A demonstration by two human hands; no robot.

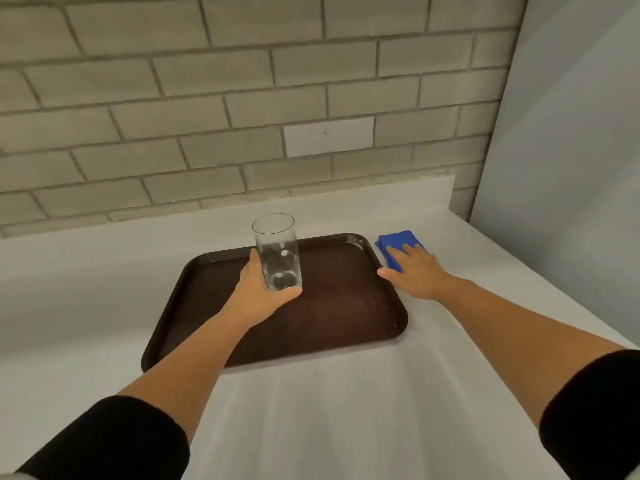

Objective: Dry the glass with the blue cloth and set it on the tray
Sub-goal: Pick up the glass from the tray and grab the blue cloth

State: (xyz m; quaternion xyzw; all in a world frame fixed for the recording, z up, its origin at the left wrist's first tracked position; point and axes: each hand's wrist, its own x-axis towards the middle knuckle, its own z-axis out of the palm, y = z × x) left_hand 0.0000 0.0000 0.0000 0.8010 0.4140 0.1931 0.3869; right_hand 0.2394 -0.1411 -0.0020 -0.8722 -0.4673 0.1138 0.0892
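There, the left hand [258,291] gripped the glass [277,251] near its base, thumb on the left wall and fingers curled under, holding it upright above the brown tray [346,306]; whether it touched the tray could not be told. The tray lay on the white counter [86,289]. Just beside the tray's right edge, the right hand [414,271] lay flat and open on the folded cloth [398,242], fingers spread.

Clear upright glass [277,252] above brown tray [346,306]; folded blue cloth [394,242] beside it.
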